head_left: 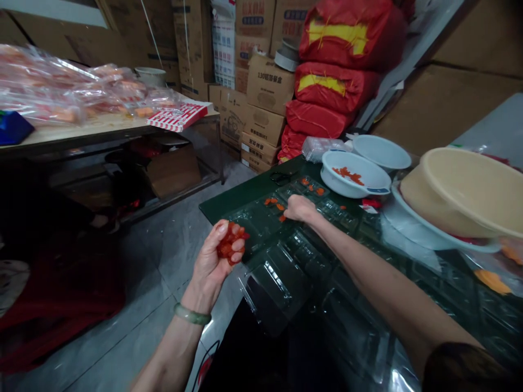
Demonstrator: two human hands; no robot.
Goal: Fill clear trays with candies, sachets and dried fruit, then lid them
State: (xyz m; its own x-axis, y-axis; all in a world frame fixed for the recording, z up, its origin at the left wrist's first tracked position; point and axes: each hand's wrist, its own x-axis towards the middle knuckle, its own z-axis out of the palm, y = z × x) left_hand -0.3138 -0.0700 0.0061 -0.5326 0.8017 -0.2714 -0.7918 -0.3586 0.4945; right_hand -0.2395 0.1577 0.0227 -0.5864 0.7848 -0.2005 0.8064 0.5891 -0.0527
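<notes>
Cupping red pieces [231, 243] in left hand [207, 261], right hand [300, 209] on plastic tray [281, 277]

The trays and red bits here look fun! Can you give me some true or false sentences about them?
1. The left hand holds a clump of red-orange pieces. True.
2. The pale green bangle is on the right wrist. False: it is on the left wrist.
3. The right hand reaches over a clear plastic tray. True.
4. The white bowl holds blue pieces. False: it holds red-orange pieces.
5. Red sacks are piled beside cardboard boxes. True.
</notes>
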